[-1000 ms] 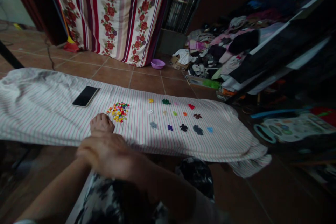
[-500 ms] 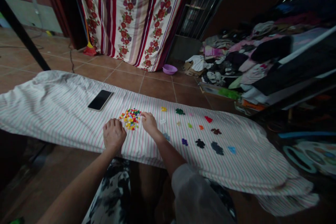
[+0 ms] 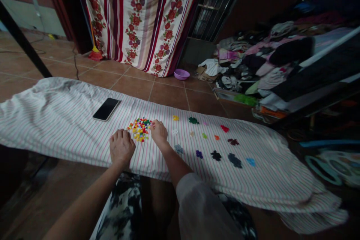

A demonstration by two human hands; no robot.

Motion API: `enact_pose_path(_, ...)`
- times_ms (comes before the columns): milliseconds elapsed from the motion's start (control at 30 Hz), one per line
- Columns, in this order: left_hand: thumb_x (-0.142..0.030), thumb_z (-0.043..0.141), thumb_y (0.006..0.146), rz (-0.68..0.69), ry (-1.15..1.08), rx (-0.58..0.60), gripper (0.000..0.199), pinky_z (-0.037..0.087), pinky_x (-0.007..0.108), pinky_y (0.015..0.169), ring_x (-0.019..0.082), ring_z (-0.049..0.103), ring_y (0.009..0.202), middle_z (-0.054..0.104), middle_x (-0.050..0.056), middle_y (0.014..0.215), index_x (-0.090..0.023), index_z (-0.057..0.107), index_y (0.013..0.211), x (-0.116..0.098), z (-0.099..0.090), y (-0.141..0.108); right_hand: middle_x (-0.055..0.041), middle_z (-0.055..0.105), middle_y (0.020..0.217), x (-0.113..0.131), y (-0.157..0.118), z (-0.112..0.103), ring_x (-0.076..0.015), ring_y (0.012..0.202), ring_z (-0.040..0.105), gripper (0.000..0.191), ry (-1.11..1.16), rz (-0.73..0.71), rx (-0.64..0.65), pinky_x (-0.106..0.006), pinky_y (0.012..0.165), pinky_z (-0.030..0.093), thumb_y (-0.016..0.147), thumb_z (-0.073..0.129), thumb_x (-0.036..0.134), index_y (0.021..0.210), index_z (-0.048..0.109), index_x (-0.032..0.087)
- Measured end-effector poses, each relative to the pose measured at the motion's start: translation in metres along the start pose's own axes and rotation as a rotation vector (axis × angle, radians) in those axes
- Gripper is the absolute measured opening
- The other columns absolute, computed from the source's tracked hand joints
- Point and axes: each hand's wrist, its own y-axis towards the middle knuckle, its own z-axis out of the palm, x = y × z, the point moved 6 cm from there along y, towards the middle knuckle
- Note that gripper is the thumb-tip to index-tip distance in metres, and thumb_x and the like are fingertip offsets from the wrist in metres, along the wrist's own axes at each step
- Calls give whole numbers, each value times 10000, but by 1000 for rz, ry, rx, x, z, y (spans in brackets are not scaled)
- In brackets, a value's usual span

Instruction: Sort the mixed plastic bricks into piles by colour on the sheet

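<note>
Right sleeve [image 3: 201, 202]: over the near side of the striped cloth [image 3: 70, 131]; a low swing rightward could drag through the black pieces [image 3: 216, 155] and muddle the groups;
Grey pieces [image 3: 179, 149]: just right of the bare right forearm [image 3: 174, 163]; one careless brush and they scatter;
Left hand [image 3: 122, 148]: palm down, fingers side by side, close by the mixed pile [image 3: 140, 127]; anything underneath, I cannot tell; if it slides, the cloth could ruck and shift everything;
Right hand [image 3: 159, 133]: here at the pile's right edge, thumb and forefinger drawn together; pinching what, I cannot tell; a loose hold would drop a tiny piece;
Mixed pile: between the hands, loose, many colours; a knuckle's nudge could roll bits toward the white pieces [image 3: 174, 131];
Phone [image 3: 107, 109]: near the cloth's far edge; a hard tug could tip it onto the tiled floor [image 3: 135, 82].
</note>
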Motion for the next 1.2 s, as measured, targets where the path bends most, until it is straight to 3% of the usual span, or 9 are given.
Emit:
enact_pose_path(200,-236,403,861,1,16,-7,197,345,385,828,269,529,965,609,123,968,-155,571,925,0,-2,-1,-37,694,988,-3,-5,-3,-165,923,631,144,56,39,-39,-249,757,421,912,507,257,998,617,220)
enact_pose_path(400,-267,377,876,9,39,-4,229,349,379,807,262,537,942,607,114,953,-149,567,931,-1,-3,-2,-5,714,974,-12,-7,-5,-145,904,647,164,164,-16,-39,-226,773,442,882,513,237,1006,621,239)
enact_pose_path(667,-285,359,887,12,69,-5,272,349,373,816,263,545,954,611,122,979,-137,575,960,1,-1,-4,17,718,902,-38,-9,-38,-133,819,660,181,313,-62,-135,-217,734,469,859,513,223,986,640,247)
enact_pose_path(833,-295,340,900,2,91,3,286,356,369,815,260,555,952,622,110,977,-143,576,956,-1,-2,-4,-10,721,898,-88,1,-68,-151,808,666,201,412,-49,-287,-241,754,496,838,496,236,943,667,229)
enact_pose_path(967,-302,328,907,0,97,-7,298,360,373,814,265,558,956,626,113,978,-142,577,949,0,-2,-4,-30,725,864,-149,11,-104,-176,812,667,221,358,92,-418,-265,771,501,795,498,221,903,690,217)
enact_pose_path(1200,-282,375,880,14,103,8,243,357,372,804,268,563,946,625,110,970,-147,569,935,-2,0,-2,-55,733,838,-241,34,-153,-199,841,673,214,228,302,-483,-296,826,507,717,530,200,837,707,197)
